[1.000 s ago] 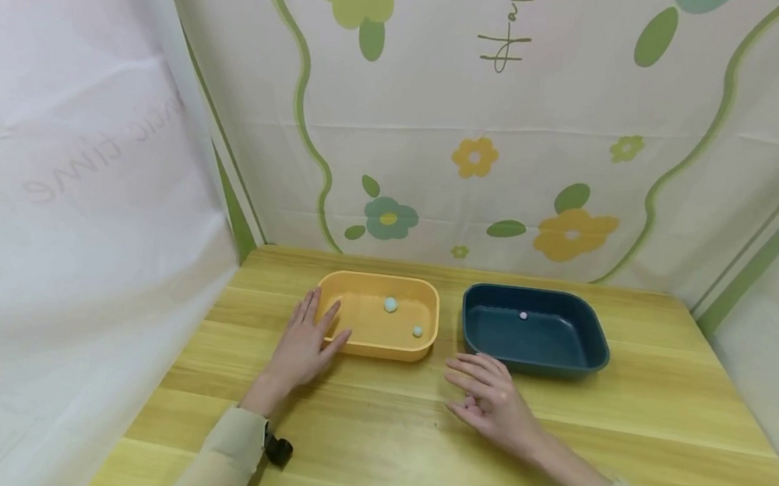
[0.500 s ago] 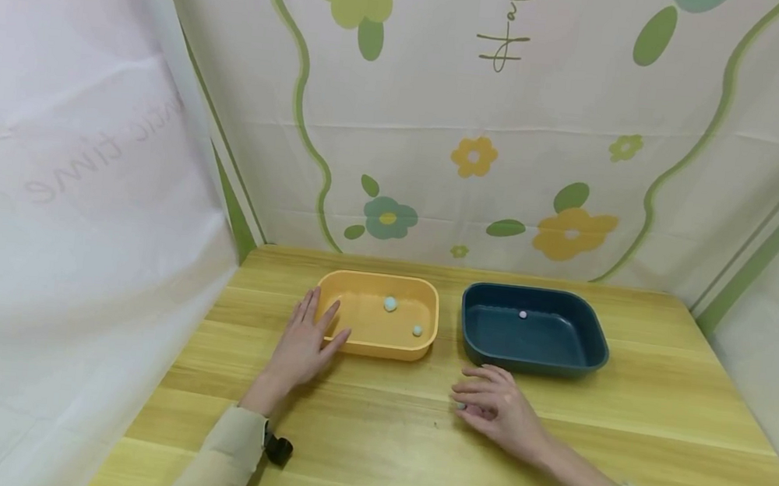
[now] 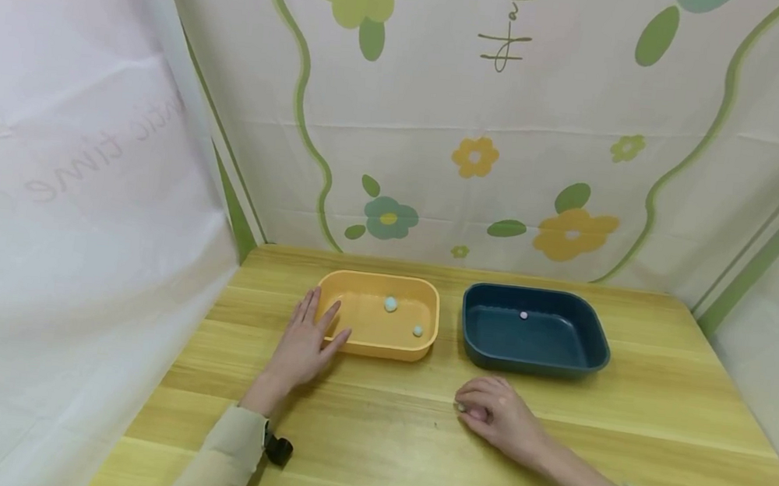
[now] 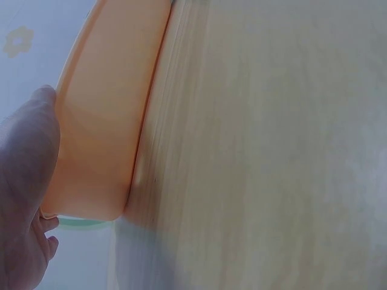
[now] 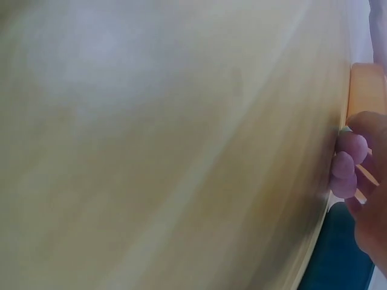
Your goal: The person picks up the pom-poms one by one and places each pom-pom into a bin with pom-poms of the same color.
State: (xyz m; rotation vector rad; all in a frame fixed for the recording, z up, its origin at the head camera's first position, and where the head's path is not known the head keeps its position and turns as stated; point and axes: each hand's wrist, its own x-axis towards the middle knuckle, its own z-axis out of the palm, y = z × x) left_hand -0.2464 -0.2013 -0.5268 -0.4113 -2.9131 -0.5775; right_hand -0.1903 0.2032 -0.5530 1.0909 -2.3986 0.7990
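My left hand [image 3: 298, 350] rests on the near-left corner of the yellow tray [image 3: 374, 349], fingers spread over its rim. Inside that tray lie two pale blue-green balls, a larger one [image 3: 391, 304] and a smaller one [image 3: 418, 331]. In front of the dark blue tray [image 3: 533, 365], my right hand [image 3: 506, 418] is low over the table. A small pale green ball [image 3: 461, 407] shows at its thumb and fingertips. Several pinkish-purple balls [image 5: 343, 185] are tucked inside the same hand in the right wrist view. One tiny pale pink ball [image 3: 523, 315] sits in the dark blue tray.
Both trays stand side by side near the back of the wooden table [image 3: 370, 444], with a narrow gap between them. A white flower-printed cloth [image 3: 431, 106] hangs behind, and more cloth [image 3: 78, 260] closes the left side.
My right hand has drawn slightly away from the dark blue tray towards the table's front, and its fingers have closed in around the pale green ball. My left hand and the trays stay put.
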